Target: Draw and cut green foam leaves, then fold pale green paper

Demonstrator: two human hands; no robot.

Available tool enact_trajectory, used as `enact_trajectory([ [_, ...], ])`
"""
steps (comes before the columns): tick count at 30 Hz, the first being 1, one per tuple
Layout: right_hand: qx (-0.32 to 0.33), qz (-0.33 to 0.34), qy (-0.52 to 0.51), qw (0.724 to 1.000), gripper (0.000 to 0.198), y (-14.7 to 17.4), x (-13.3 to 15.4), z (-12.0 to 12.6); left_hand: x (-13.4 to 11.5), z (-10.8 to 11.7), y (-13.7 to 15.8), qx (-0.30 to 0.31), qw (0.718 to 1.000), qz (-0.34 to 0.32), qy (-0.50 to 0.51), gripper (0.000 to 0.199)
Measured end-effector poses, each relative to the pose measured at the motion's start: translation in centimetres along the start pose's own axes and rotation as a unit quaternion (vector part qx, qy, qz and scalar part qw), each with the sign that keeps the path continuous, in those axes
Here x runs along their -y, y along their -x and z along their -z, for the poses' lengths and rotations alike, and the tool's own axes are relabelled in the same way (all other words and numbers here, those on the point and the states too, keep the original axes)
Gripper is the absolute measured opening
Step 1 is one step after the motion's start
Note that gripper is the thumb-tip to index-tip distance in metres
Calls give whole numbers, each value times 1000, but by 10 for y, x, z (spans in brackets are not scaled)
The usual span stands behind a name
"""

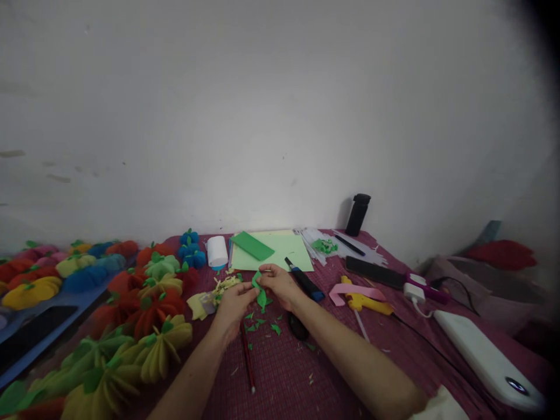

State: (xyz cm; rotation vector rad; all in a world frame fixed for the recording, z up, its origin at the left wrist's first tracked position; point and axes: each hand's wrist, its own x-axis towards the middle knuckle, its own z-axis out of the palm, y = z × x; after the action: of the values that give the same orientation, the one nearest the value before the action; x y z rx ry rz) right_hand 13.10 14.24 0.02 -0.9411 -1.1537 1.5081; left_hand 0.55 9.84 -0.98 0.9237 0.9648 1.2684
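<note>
My left hand (236, 300) and my right hand (279, 284) meet over the middle of the cloth, fingers pinched on a thin green piece (261, 297). It looks like felt or paper, partly curled, and its lower end hangs down. Green scraps (275, 329) lie beneath the hands. Beside my left hand is a heap of pale yellow shreds (225, 287); a dark red pencil (248, 361) lies below it. A blue and black cutter (306, 283) rests just beyond my right hand, and a dark rounded object (298, 326) is partly hidden under that wrist.
Colourful pumpkin-like crafts (153, 309) crowd the left side. Pale green sheets (286, 248), a green strip (252, 245) and a white roll (217, 251) lie at the back. On the right are a yellow glue gun (367, 303), a white power bank (485, 356) and a black bottle (357, 216).
</note>
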Motion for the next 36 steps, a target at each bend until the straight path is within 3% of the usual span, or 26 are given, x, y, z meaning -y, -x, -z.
enact_trajectory([
  [10,-6,41,34,999,32,-2,-2,3,-2,0,1,-24,999,30,11,43],
  [17,24,65,58,996,32,2,2,0,-3,1,3,-41,998,37,23,37],
  [22,25,45,58,997,32,6,8,-1,-6,0,4,-45,998,31,39,37],
  [25,29,10,61,998,26,9,9,-2,-8,0,3,-62,997,-1,49,35],
  [30,73,-47,76,993,32,13,7,-3,-7,2,-1,-95,993,-53,52,35],
  [36,85,-34,77,993,27,10,11,3,-12,6,-1,-108,991,-63,41,36],
])
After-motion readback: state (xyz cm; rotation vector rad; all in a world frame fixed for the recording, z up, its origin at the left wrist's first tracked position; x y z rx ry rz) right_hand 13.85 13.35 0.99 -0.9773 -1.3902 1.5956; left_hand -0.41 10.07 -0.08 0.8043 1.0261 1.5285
